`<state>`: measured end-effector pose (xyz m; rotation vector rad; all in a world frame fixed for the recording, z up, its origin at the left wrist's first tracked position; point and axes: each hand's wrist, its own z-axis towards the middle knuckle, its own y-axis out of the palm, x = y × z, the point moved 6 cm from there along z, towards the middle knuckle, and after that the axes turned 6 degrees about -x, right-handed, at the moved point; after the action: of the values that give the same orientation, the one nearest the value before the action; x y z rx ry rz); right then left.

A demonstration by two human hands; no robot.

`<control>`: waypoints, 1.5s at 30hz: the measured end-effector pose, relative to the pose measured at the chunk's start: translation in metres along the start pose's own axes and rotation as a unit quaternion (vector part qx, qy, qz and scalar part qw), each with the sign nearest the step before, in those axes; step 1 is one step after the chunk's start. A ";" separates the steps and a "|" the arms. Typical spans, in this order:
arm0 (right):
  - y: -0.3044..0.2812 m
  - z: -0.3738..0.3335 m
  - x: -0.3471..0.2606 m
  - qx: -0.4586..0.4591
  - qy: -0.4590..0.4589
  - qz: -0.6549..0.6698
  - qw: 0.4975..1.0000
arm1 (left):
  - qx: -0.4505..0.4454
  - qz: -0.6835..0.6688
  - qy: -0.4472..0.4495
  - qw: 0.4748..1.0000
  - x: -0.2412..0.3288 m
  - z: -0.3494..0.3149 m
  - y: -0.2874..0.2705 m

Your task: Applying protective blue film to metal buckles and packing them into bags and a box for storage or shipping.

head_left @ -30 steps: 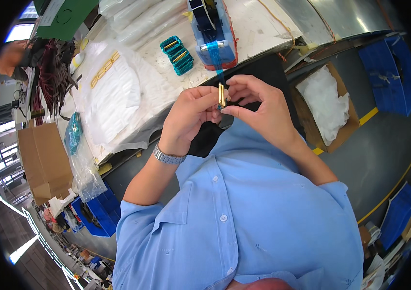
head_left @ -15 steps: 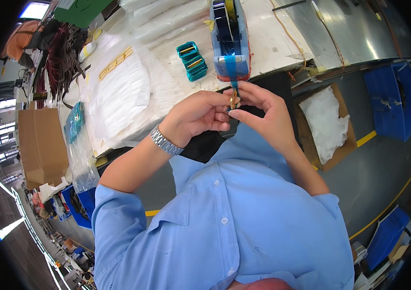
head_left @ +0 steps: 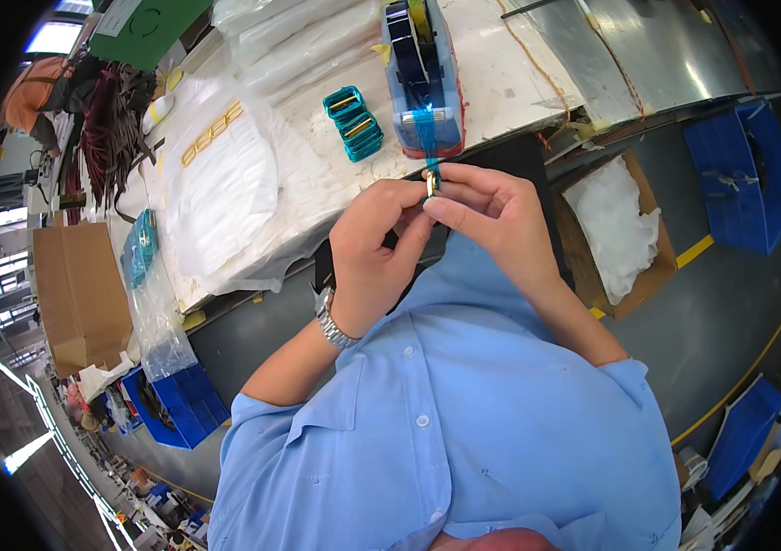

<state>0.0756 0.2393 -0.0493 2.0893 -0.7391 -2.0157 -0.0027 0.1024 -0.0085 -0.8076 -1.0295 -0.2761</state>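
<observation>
gold buckle (head_left: 432, 185), or what looks like one: where is it?

– up off the bench (head_left: 505, 87), just in front of its edge, right below the tape dispenser (head_left: 447, 84). fingertips of both hands on it.

– hand states, quick.

– left hand (head_left: 378, 246): thumb and finger narrowed to a pinch on the buckle's near side. right hand (head_left: 493, 213): thumb and fingers narrow too, pinching from the other side. exact contact partly hidden by the fingers.

– and the blue tape (head_left: 425, 133)?

– comes off the roll, over the front of the dispenser, down to the buckle. looks like one unbroken strip. can't tell how much metal is covered.

– so which step?

– my call: tape going onto the buckle, mid-wrap. stacked wrapped pieces (head_left: 354, 125) sit on the bench left of the dispenser, teal film, gold showing through. bare gold frames (head_left: 212, 133) lie in a row on the white sheet (head_left: 225, 197), further left.

– next move calls for what?

– judging only: a firm pinch, strip kept taut and square to the metal, fingers clear of the sticky side. slack there could crease the film.
</observation>
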 end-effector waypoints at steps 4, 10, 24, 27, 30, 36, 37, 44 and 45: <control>0.002 -0.003 -0.004 0.027 -0.016 -0.024 0.999 | 0.035 0.055 0.093 0.994 0.008 0.001 0.001; -0.010 0.011 0.001 -0.026 0.012 -0.062 0.998 | -0.020 -0.132 -0.114 0.984 -0.018 0.023 -0.003; 0.001 0.018 -0.018 -0.024 -0.035 -0.047 0.998 | -0.130 -0.245 -0.250 0.928 -0.019 0.045 -0.004; 0.006 0.012 -0.023 -0.022 -0.032 -0.043 0.998 | -0.136 -0.252 -0.246 0.926 -0.014 0.042 -0.008; 0.011 0.007 -0.030 -0.024 -0.035 -0.033 0.999 | -0.138 -0.267 -0.256 0.919 -0.003 0.042 -0.011; 0.011 -0.001 -0.027 -0.010 -0.013 -0.051 0.999 | -0.155 -0.290 -0.294 0.898 -0.007 0.036 -0.011; 0.009 -0.001 -0.020 -0.007 0.003 -0.044 0.999 | -0.167 -0.293 -0.307 0.890 -0.015 0.034 -0.009; -0.005 0.014 -0.003 -0.015 -0.005 -0.075 0.997 | -0.203 -0.344 -0.347 0.849 -0.048 0.043 0.001; -0.006 0.015 -0.009 -0.003 -0.037 -0.131 0.991 | -0.209 -0.348 -0.353 0.843 -0.050 0.044 0.001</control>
<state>0.0631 0.2518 -0.0447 2.2185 -0.4895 -2.2352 -0.0566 0.1266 -0.0397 -0.9203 -2.0087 -0.8923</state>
